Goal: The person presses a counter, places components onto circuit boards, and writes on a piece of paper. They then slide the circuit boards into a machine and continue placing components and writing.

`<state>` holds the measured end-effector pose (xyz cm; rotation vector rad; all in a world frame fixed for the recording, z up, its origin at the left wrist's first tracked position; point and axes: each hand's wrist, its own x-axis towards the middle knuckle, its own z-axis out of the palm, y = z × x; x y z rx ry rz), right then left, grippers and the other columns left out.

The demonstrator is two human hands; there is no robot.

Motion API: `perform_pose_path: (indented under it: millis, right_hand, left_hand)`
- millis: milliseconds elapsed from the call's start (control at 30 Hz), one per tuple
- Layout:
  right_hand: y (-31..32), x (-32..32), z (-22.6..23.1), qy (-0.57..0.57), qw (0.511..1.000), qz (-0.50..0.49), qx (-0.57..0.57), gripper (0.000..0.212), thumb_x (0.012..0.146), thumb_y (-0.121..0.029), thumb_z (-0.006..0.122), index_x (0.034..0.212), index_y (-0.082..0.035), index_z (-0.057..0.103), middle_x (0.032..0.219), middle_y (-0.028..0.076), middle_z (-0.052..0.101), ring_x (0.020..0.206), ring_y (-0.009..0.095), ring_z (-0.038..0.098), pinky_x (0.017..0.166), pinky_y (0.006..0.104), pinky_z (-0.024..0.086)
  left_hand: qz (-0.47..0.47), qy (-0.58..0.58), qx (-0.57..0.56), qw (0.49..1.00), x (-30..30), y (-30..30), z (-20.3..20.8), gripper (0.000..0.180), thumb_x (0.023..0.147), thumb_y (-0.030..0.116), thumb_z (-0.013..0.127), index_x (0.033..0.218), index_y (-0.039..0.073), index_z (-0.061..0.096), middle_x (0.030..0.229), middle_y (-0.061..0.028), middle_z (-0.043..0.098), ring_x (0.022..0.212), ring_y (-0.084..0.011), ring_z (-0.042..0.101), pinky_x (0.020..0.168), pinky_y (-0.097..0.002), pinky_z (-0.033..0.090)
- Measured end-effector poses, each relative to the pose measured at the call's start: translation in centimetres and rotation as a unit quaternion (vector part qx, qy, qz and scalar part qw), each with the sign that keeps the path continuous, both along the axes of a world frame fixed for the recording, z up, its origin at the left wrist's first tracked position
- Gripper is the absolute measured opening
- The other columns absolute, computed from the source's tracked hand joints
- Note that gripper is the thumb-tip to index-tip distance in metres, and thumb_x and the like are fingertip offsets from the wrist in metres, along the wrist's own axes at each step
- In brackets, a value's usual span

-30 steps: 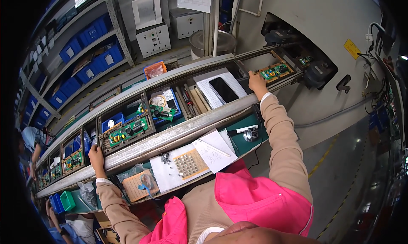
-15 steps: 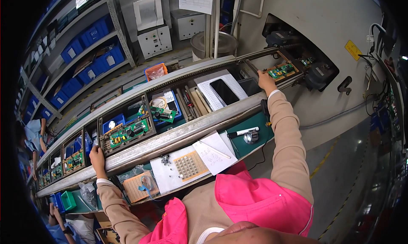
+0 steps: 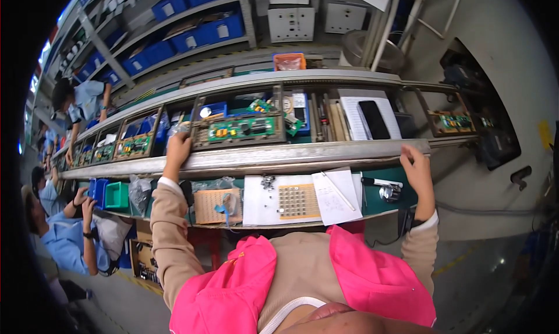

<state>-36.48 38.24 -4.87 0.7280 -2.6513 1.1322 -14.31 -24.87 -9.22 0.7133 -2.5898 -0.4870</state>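
My left hand [image 3: 179, 148] is closed on the left edge of a dark fixture frame [image 3: 280, 110] on the conveyor. A green circuit board [image 3: 241, 128] with yellow and black parts sits along the frame's near side. My right hand [image 3: 416, 166] holds nothing, its fingers loosely bent and apart, over the right part of the near metal rail [image 3: 326, 150]. Farther right on the conveyor, another fixture frame [image 3: 430, 116] carries a smaller circuit board [image 3: 456, 122], apart from my hand.
Between the rails lie a phone [image 3: 373, 119] on white paper and a blue tray [image 3: 300, 113]. On the green bench are a grid board of small parts [image 3: 299, 201], a pen [image 3: 338, 189] and a green bin [image 3: 117, 195]. Co-workers in blue [image 3: 73, 235] are at left.
My right hand has let go of the far-right fixture frame and drawn back to the near rail. My left hand stays on its frame. The view has turned.
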Motion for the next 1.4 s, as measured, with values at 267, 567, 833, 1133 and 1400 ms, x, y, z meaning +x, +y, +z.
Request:
perform_pose_path:
  millis: [267,567,833,1133,1400]
  right_hand:
    - [-5.2,5.4,-0.7,-0.043,0.993,0.092,-0.059,0.021,0.081,-0.002,0.06,0.102,0.003,0.062,0.093,0.015,0.068,0.086,0.023,0.066,0.077,0.0307,0.05]
    - [-10.2,7.8,-1.7,-0.059,0.976,0.193,-0.079,0.019,0.08,-0.004,0.059,0.097,0.004,0.063,0.091,0.019,0.066,0.086,0.031,0.066,0.074,0.0337,0.051]
    - [-9.9,9.2,-3.6,-0.064,0.974,0.201,-0.086,0.014,0.08,-0.002,0.058,0.092,0.003,0.063,0.087,0.017,0.065,0.081,0.032,0.065,0.072,0.035,0.05]
    - [-10.7,10.9,-6.1,0.068,0.976,0.175,-0.11,0.012,0.076,0.006,0.056,0.085,0.002,0.064,0.083,0.016,0.064,0.077,0.033,0.062,0.069,0.0378,0.049]
    - [-10.8,10.8,-6.4,0.082,0.974,0.185,-0.107,0.011,0.075,0.007,0.055,0.082,0.003,0.062,0.08,0.016,0.063,0.073,0.032,0.062,0.066,0.0353,0.049]
  left_hand:
    - [-0.122,-0.017,-0.118,0.985,-5.1,6.2,1.4,0.019,0.073,0.012,0.058,0.082,-0.001,0.069,0.083,-0.0243,0.06,0.086,-0.0394,0.057,0.081,-0.0465,0.046]
    - [-0.244,0.008,-0.025,0.969,-9.8,15.4,0.7,0.033,0.082,0.014,0.057,0.111,0.0,0.062,0.103,-0.0227,0.058,0.099,-0.0376,0.053,0.091,-0.0421,0.043]
    - [-0.164,0.015,-0.077,0.983,-5.3,8.8,2.3,0.04,0.078,0.019,0.066,0.111,-0.001,0.06,0.118,-0.0244,0.054,0.109,-0.0388,0.053,0.093,-0.0429,0.044]
    - [-0.027,-0.068,-0.087,0.994,-0.1,-1.3,-0.2,0.085,0.063,0.028,0.08,0.135,0.005,0.041,0.135,-0.0236,0.043,0.123,-0.0391,0.044,0.102,-0.0406,0.037]
    - [-0.163,-0.19,-0.094,0.964,-3.5,-0.5,1.9,0.092,0.057,0.024,0.083,0.137,0.008,0.038,0.137,-0.015,0.044,0.127,-0.0349,0.04,0.105,-0.0399,0.032]
